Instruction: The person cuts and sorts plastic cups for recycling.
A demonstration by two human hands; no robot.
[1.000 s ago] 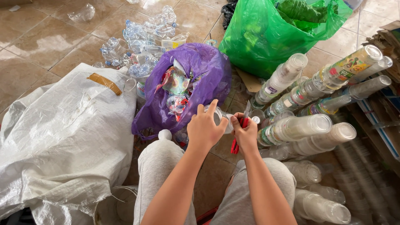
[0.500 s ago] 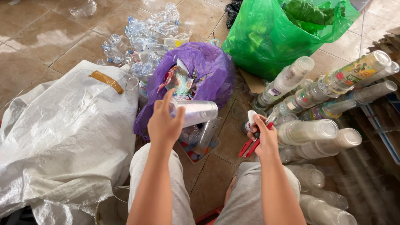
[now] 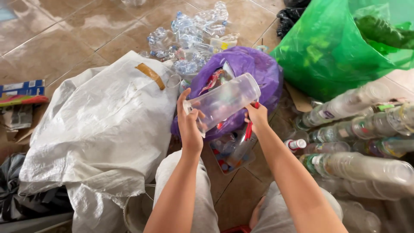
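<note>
My left hand (image 3: 189,123) grips the narrow end of a clear plastic cup (image 3: 224,101), held on its side above my knees with the wide mouth pointing right. My right hand (image 3: 257,115) is closed around a red-handled tool (image 3: 249,127), probably scissors, and sits against the cup's lower right side. Behind the cup lies an open purple bag (image 3: 258,71) with mixed plastic scraps inside. Under my hands a flat clear tray (image 3: 230,151) with small bits rests on the tiled floor.
A big white woven sack (image 3: 103,125) lies on the left. Stacks of nested clear cups (image 3: 358,129) lie on the right. A green bag (image 3: 332,47) stands at the back right, and crushed bottles (image 3: 189,34) are heaped behind the purple bag. Flattened cartons (image 3: 21,92) lie far left.
My left hand has tipped the clear cup over to the right. My right hand, with the red tool, has come up from beside the cup stacks to the cup's side.
</note>
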